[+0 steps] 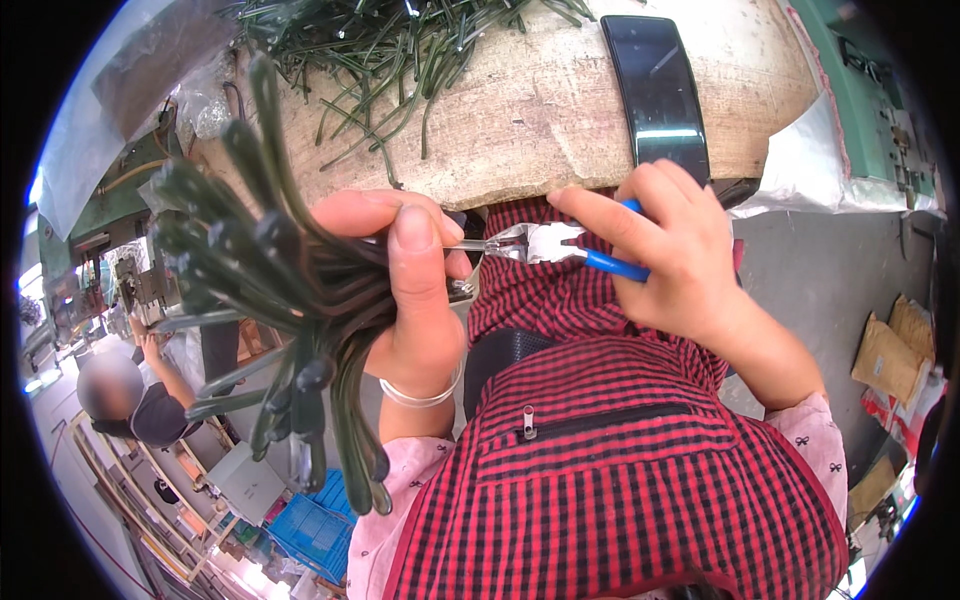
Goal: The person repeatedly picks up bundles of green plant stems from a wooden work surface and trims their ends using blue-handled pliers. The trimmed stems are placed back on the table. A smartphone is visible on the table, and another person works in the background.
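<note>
My left hand (420, 285) grips a thick bunch of dark green plastic strips (300, 277), whose looped or rounded ends fan out to the left. A thin clear stem (469, 244) sticks out to the right past my thumb and fingers. In my right hand (667, 247) is a pair of cutting pliers (551, 243) with blue handles. The jaws of the pliers meet the stem's end just right of my left fingertips; whether they are fully closed on it is hard to tell.
A heap of green strips (375, 67) lies on the worn wooden table (540, 127). A black smartphone (656, 90) rests near its front edge. Green machines (855, 97) stand at both sides. Another person (161, 409) works at far left, near a blue crate (311, 529). Brown sacks (889, 360) lie at right.
</note>
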{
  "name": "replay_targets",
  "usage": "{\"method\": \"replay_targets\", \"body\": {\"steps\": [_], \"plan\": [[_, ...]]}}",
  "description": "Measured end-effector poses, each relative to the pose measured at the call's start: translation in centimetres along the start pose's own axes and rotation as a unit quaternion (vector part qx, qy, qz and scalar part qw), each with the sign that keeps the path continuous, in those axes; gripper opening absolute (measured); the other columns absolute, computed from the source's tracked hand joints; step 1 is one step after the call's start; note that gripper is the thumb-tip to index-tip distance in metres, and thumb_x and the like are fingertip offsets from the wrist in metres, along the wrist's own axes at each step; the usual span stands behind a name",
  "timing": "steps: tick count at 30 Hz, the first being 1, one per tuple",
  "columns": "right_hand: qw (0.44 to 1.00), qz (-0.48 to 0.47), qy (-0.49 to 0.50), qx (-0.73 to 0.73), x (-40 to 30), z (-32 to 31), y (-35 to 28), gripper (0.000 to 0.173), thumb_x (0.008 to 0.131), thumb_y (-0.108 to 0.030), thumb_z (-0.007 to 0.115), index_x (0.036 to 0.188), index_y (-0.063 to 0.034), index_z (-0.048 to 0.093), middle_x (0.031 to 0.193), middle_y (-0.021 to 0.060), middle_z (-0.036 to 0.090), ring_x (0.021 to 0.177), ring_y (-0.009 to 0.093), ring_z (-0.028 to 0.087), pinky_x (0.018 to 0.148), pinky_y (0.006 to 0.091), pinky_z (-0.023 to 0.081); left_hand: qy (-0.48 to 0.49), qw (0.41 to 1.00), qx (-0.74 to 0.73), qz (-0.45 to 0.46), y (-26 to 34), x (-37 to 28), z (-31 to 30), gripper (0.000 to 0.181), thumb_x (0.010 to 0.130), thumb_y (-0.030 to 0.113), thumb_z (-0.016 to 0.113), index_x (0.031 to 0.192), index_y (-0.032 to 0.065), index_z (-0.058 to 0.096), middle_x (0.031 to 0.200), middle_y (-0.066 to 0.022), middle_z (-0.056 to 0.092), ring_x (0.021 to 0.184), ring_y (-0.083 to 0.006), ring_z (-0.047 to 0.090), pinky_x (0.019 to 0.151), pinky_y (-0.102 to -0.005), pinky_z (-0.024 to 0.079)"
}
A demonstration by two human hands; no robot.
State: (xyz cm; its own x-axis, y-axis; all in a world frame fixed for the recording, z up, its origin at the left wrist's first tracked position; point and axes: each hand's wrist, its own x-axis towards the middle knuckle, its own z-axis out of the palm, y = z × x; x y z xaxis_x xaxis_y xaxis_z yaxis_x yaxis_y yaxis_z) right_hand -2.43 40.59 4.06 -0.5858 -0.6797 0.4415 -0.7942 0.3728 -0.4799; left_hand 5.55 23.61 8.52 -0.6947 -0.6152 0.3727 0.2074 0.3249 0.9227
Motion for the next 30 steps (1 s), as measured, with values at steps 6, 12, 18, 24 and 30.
{"method": "replay_targets", "body": {"steps": [6,12,18,24,30], "plan": [[0.958,0.127,0.026,0.257,-2.5,4.2,-2.1,0.054,0.064,0.004,0.066,0.116,-0.0106,0.067,0.081,0.0063,0.055,0.071,0.024,0.056,0.061,0.0342,0.045,0.102,0.933,-0.276,-0.207,-3.0,-0.9,0.0,0.011,0.096,0.005,0.053,0.106,0.0007,0.051,0.078,-0.0086,0.055,0.053,-0.0102,0.049,0.048,-0.0209,0.042],[0.934,0.222,0.009,0.28,-3.6,3.9,0.1,0.057,0.069,0.004,0.064,0.125,-0.0054,0.06,0.091,0.009,0.058,0.074,0.019,0.056,0.069,0.0297,0.048,0.086,0.987,0.026,-0.132,-5.5,4.9,-8.1,0.008,0.089,0.003,0.068,0.094,-0.0004,0.063,0.064,-0.0016,0.054,0.055,-0.011,0.054,0.054,-0.027,0.05],[0.91,0.262,-0.075,0.312,-3.3,3.7,-1.5,0.057,0.07,0.002,0.068,0.126,-0.005,0.059,0.091,0.0051,0.055,0.073,0.014,0.053,0.069,0.0266,0.047,-0.172,0.82,0.522,0.16,-11.7,9.3,-9.8,0.028,0.073,0.008,0.077,0.099,0.0013,0.068,0.092,-0.0141,0.063,0.085,-0.036,0.062,0.077,-0.0402,0.051],[0.815,0.374,-0.063,0.438,-5.4,2.8,-0.1,0.052,0.082,0.001,0.065,0.132,-0.0046,0.055,0.089,0.0022,0.059,0.07,0.011,0.053,0.067,0.0253,0.046,-0.153,0.904,0.376,0.131,-10.7,6.6,-11.7,0.018,0.078,0.007,0.073,0.093,0.0,0.066,0.085,-0.0147,0.066,0.073,-0.0287,0.064,0.067,-0.0332,0.051],[0.545,0.42,-0.068,0.722,2.4,2.3,-1.3,0.036,0.095,-0.018,0.06,0.126,0.0004,0.054,0.084,0.0064,0.062,0.066,0.014,0.059,0.06,0.0277,0.049,-0.294,0.855,0.275,0.327,-5.3,5.4,-6.7,0.029,0.067,0.011,0.073,0.095,0.0025,0.068,0.09,-0.0103,0.07,0.074,-0.0262,0.066,0.062,-0.0324,0.05]]}}
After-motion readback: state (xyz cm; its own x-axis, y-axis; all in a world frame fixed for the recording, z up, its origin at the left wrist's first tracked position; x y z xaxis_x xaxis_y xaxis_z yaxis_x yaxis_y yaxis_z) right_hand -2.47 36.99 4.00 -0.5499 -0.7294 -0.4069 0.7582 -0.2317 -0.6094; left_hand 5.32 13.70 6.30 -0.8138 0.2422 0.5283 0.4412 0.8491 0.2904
